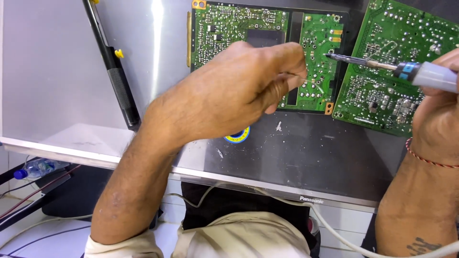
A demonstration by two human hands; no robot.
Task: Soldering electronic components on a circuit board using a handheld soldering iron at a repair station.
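Over the green circuit board [315, 57] that lies flat on the dark worktop [296, 153], a soldering iron [382, 66] is held in the clenched right hand [437, 112], its thin tip just at the board, while the left hand [239, 91] is pinched shut near the same spot, though what is held in that grip cannot be told. The iron looks light and stiff and is best held by its pale handle, far from the metal tip, and the board looks thin and easily broken. A second green board [397, 91] lies just beside on the right, a black rod [114, 71] lies well apart on the left, and the left hand covers part of the board.

circuit board [229, 24]: glossy green | soldering iron [382, 66]: metal tip, plastic grip | panel [62, 71]: smooth, shiny
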